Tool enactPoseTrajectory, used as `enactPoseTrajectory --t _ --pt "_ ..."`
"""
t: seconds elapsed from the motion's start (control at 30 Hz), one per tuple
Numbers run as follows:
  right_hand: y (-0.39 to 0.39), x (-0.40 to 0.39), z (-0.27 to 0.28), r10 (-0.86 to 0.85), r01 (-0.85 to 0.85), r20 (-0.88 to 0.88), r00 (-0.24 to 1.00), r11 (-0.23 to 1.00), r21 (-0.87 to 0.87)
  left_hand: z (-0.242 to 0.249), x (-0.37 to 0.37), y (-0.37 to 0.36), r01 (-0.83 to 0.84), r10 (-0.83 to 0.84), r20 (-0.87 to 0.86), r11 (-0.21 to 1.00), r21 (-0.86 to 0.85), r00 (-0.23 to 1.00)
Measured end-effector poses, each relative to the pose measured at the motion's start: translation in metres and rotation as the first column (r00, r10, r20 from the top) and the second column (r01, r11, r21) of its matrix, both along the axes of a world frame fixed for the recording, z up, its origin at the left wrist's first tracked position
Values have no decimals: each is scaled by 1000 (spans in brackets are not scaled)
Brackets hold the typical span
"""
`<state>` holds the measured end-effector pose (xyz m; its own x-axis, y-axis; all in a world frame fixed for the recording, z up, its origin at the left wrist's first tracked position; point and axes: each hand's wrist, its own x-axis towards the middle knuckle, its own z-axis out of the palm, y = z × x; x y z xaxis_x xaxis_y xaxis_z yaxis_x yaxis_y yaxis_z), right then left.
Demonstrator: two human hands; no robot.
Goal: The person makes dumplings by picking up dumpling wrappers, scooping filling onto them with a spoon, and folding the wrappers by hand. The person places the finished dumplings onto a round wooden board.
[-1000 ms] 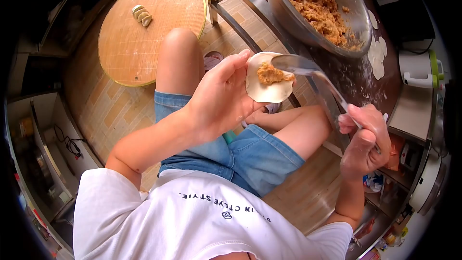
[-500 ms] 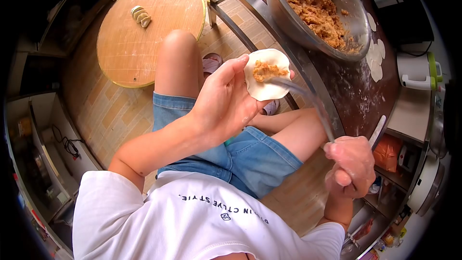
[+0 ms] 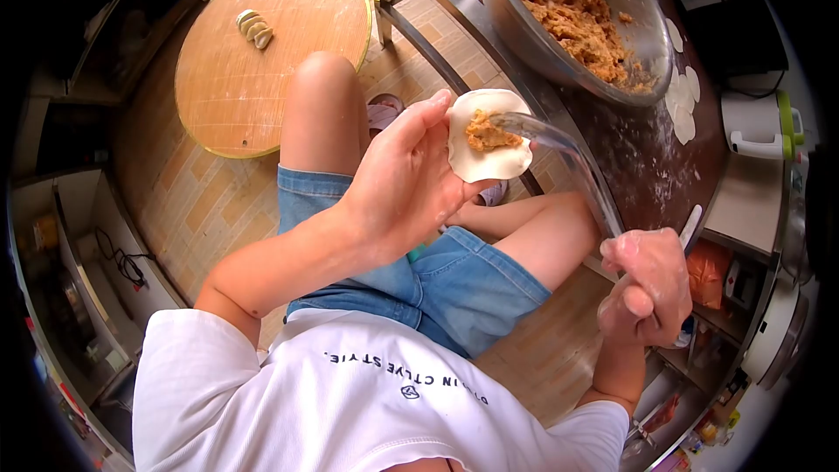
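Note:
A round dumpling wrapper point(image 3: 468, 163) rests on the fingers of my left hand point(image 3: 398, 170), the thumb up beside its left edge. A lump of orange-brown filling point(image 3: 488, 133) sits in the wrapper's middle. My right hand point(image 3: 648, 288), dusted with flour, is closed round the handle of a long metal spoon point(image 3: 581, 166). The spoon's far end touches the filling from the upper right; its exact shape is smeared. Up and to the right, a large metal bowl point(image 3: 642, 92) holds more of the same filling point(image 3: 559, 17).
The bowl stands on a dark, floury table point(image 3: 642, 170) with a metal edge. Several loose wrappers point(image 3: 682, 105) lie on its right side. At the upper left, several pale dumplings point(image 3: 254, 30) sit on a round wooden board point(image 3: 288, 114). A white-and-green appliance point(image 3: 760, 127) is at the right.
The spoon's end has risen from the wrapper's lower right to the top of the filling, which is now a more compact lump. My right hand has moved slightly right.

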<state>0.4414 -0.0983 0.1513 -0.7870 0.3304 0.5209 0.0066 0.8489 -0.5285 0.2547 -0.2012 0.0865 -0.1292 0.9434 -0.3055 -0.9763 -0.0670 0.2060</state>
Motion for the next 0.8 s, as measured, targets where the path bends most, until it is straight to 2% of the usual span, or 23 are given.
enactPoseTrajectory --t 0.1,0.13,0.23,0.27,0.33,0.37,0.4,0.43,0.47,0.5,0.57,0.67,0.77,0.8 --pt "12 -5 -6 159 -155 -2 987 967 202 2 -3 0 62 -60 -60 998 29 996" --pt "14 -7 -9 231 -232 45 972 908 349 2 -4 0 70 -68 -73 997 18 995" --pt "17 -2 -2 272 -321 173 947 842 434 -1 -10 -2 94 -96 -102 995 -22 990" --pt "21 -1 -2 288 -298 87 954 862 409 -1 -11 -2 103 -105 -113 994 -27 988" --pt "21 2 0 127 -124 -84 988 992 39 -1 -13 0 123 -125 -139 992 -24 982" --pt "21 4 0 19 -43 -143 990 986 -161 -1 -12 0 129 -131 -162 991 -22 978" --pt "19 3 -2 -142 73 -138 980 908 -414 0 -11 1 136 -138 -185 990 -20 973" --pt "19 -2 -5 -293 169 -94 952 754 -635 2 -9 2 136 -138 -217 990 -22 966" --pt "22 -9 -4 -256 137 -54 965 669 -730 3 -8 2 133 -137 -253 991 -31 958" --pt "25 -13 -10 -278 167 -12 960 612 -773 4 -6 2 130 -136 -289 991 -40 948" --pt "27 -16 -17 -237 174 31 971 612 -771 4 -3 3 110 -129 -366 991 -72 922" --pt "24 -11 -16 -331 290 30 943 774 -563 -6 -3 5 80 -106 -329 993 -92 938" --pt "29 -4 -16 -167 73 -139 976 855 -513 -12 -5 8 106 -116 -274 993 -53 955" --pt "26 -11 -16 -111 51 -92 989 867 -495 -12 -5 10 91 -103 -236 994 -60 966"
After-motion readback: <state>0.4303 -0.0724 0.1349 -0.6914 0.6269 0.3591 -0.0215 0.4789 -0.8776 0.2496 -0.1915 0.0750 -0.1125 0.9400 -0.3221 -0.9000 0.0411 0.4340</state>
